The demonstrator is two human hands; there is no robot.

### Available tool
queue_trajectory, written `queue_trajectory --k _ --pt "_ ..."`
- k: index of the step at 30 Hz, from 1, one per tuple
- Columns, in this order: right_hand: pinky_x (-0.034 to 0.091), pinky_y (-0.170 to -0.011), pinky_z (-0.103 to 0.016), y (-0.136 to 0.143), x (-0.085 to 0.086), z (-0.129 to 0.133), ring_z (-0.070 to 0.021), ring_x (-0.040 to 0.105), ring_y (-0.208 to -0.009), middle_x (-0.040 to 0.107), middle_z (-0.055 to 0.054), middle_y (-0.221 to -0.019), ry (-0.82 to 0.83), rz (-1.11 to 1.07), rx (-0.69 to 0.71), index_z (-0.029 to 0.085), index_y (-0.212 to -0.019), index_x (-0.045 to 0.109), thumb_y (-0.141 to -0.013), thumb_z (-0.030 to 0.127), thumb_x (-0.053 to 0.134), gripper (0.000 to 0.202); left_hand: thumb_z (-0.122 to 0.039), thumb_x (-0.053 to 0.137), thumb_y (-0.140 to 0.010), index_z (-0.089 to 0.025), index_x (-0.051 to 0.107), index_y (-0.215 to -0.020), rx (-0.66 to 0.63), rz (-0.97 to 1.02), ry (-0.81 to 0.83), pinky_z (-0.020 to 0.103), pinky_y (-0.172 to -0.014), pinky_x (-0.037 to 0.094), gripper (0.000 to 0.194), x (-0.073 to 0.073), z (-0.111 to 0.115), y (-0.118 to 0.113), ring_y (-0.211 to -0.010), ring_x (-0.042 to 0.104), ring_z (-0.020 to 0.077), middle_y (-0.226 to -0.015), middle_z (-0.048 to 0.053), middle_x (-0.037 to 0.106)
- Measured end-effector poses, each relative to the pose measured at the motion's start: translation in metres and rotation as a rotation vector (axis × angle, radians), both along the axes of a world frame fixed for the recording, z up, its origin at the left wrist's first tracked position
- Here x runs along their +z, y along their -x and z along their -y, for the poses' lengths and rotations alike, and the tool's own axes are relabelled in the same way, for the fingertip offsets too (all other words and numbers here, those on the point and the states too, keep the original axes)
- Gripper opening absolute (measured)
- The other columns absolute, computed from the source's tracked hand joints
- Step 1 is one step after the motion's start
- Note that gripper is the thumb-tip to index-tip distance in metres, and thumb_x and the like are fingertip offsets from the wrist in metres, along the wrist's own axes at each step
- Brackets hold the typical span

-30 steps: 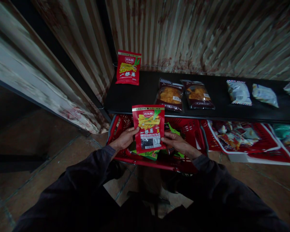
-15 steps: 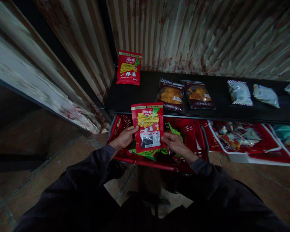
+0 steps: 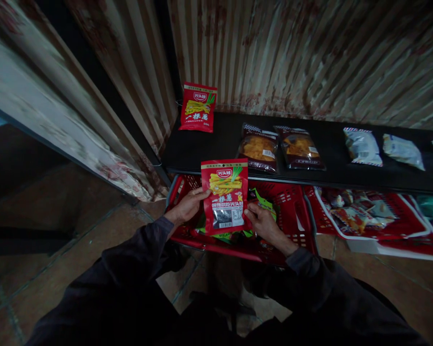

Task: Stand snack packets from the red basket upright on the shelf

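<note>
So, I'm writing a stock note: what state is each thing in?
Red printed plastic packet, gripped by left hand and right hand
Matching red packet, upright on black flat shelf
Two brown windowed plastic packets, lying flat
White plastic packets, lying
Red slotted plastic basket, holding green packets

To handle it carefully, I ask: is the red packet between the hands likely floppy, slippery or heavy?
The red packet is probably light: the left hand and right hand grip only its edges. It may flex rather than flop, since it looks nearly flat between them. Its smooth-looking surface could be slippery.
</note>
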State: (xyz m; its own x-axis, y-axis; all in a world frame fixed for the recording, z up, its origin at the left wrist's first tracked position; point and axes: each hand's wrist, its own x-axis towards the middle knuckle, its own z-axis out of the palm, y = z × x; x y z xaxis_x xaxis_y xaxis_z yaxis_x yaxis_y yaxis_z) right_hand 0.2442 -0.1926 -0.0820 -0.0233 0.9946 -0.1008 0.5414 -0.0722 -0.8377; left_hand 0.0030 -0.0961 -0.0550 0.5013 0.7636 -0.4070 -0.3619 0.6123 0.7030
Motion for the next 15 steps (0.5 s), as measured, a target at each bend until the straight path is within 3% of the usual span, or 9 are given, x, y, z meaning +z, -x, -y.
queue_trajectory --k 7,15 --pt "0.042 -0.065 -0.03 0.003 -0.006 0.004 -0.0185 0.052 -0.066 0.055 0.0 -0.064 0.004 0.055 0.039 0.025 -0.067 0.049 -0.087 0.045 0.048 0.029 -0.027 0.084 -0.068 -0.012 0.072 -0.097 0.115 0.037 -0.053 0.044 -0.104 0.049 0.035 0.009 -0.011 0.003 -0.111 0.067 0.0299 -0.103 0.012 0.076" --pt "0.045 -0.067 -0.03 0.004 -0.005 0.002 -0.0178 0.053 -0.066 0.06 0.0 -0.068 0.036 0.048 0.089 0.024 -0.07 0.053 -0.088 0.046 0.049 0.029 -0.032 0.087 -0.065 -0.013 0.071 -0.094 0.284 -0.029 0.009 0.043 -0.099 0.052 0.038 0.001 -0.015 -0.001 -0.105 0.07 0.0288 -0.093 0.011 0.077"
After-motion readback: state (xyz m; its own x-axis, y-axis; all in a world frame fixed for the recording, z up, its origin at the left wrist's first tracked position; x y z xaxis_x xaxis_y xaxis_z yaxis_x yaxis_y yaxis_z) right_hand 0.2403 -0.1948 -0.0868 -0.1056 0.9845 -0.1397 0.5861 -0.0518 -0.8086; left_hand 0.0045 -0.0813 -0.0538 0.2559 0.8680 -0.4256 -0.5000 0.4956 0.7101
